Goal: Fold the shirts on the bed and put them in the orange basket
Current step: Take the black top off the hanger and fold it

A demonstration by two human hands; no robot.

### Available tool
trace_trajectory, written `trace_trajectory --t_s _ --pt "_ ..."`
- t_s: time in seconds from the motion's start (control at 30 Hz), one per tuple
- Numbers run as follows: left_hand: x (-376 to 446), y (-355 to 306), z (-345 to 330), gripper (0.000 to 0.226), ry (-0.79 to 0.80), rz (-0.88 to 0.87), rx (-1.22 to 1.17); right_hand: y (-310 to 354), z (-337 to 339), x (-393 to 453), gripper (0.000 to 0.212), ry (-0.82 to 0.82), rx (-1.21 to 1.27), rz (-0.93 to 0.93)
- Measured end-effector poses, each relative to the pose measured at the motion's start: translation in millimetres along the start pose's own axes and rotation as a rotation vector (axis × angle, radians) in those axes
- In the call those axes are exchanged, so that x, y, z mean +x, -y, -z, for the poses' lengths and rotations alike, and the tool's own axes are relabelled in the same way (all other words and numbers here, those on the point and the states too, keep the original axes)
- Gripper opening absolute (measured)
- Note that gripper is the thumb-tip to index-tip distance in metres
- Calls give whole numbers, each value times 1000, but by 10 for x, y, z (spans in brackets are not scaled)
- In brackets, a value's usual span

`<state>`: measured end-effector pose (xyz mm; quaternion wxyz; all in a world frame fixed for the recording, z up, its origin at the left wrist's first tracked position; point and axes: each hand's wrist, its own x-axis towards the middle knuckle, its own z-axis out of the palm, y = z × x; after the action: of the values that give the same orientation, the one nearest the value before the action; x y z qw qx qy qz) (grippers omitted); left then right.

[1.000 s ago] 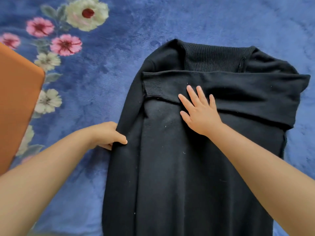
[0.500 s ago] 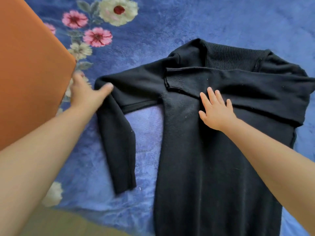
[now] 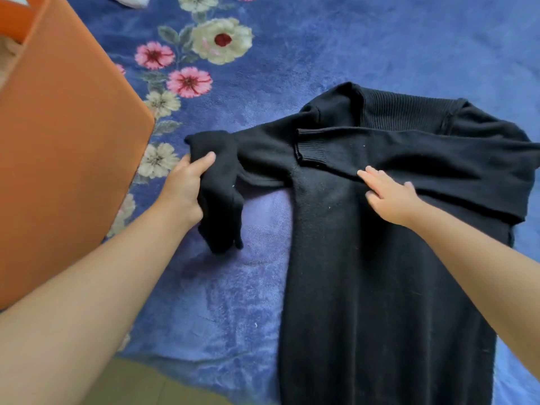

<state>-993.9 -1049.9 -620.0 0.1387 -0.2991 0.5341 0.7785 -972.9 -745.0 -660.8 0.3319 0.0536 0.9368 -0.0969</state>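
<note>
Blue plush bedding (image 3: 336,45) with a flower print covers the bed, and a black shirt (image 3: 380,273) lies spread on it. At the grip, the left hand (image 3: 187,185) has its thumb and fingers closed round the bunched loose sleeve (image 3: 222,194), whose end hangs down toward the bedding. The right hand (image 3: 388,197) lies flat with straight fingers, holding nothing, pressing the shirt's body just below the other sleeve (image 3: 423,159), which is already folded across the chest. Both forearms reach forward from the bottom corners of the view.

Further out, the orange basket (image 3: 67,159) stands at the left, just beside the left hand; its inside is hardly in view, so what it holds cannot be told.

By my reading the fold is about halfway: one sleeve is in, the second is in hand, and the body fold and the move into the basket are left.
</note>
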Motion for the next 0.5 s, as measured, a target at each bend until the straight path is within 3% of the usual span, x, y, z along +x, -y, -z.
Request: trace_trajectory --t_s 0.07,0.17,0.27,0.37,0.43,0.5 --pt "-70 -146 -326 17 82 -13 -21 -111 36 -81 50 -141 188 -93" --pt "-158 -217 -1020 18 198 12 -24 -430 54 -273 45 -344 677 -232" --pt "-325 -153 -1669 24 407 262 -4 -717 77 -447 41 -436 1061 -375" --pt "-428 74 -2093 64 615 506 121 -1017 158 -560 38 -476 1222 -495" --pt "-368 216 -2171 63 537 500 187 -1196 216 -573 36 -493 1304 -563" --pt "-237 356 -2156 41 341 297 378 -1304 239 -577 34 -454 1300 -563"
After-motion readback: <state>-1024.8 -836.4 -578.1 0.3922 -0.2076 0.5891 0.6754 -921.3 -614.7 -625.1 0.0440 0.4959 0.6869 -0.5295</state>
